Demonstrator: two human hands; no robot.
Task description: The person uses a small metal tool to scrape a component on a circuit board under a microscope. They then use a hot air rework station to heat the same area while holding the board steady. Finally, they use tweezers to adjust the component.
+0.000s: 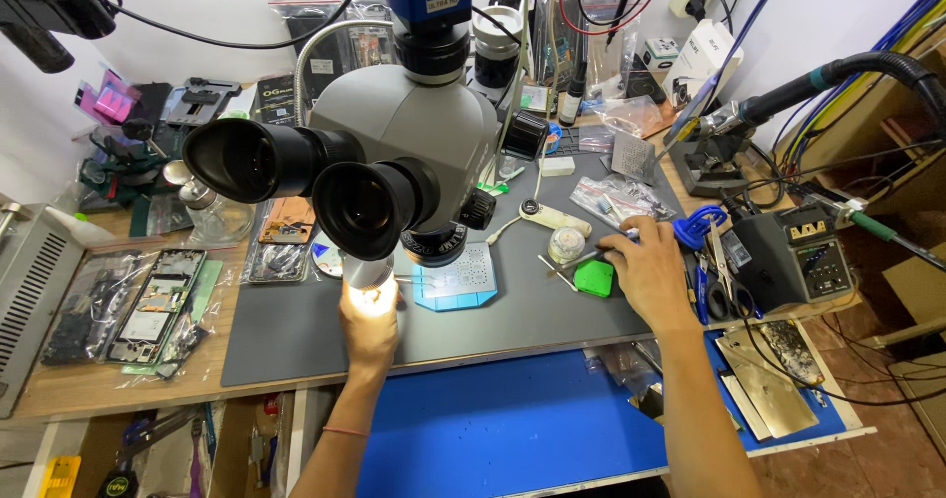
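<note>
A head camera looks down on a cluttered repair tabletop (69,385) covered by a grey mat (296,331). A grey microscope (394,133) fills the centre, its two black eyepieces pointing toward seven o'clock.

The left hand (370,326) sits directly under the microscope's lens, washed out by its bright lamp. The fingers curl inward, but glare hides whether they hold anything.

The right hand (645,271) rests on the mat at about three o'clock from the left hand, well apart from it. Its fingers are bunched and pinch a thin tool (631,234) with a bluish handle.

Between the hands lies a light blue board holder (455,279), just beside the left hand at its two o'clock. A green pad (594,278) touches the right hand at its nine o'clock, with a small round jar (566,245) near it at ten o'clock.

Blue-handled scissors (705,230) lie at the right hand's two o'clock, and a dark soldering station (796,252) stands farther out at three o'clock. Bagged phone parts (148,306) lie at the far left.
</note>
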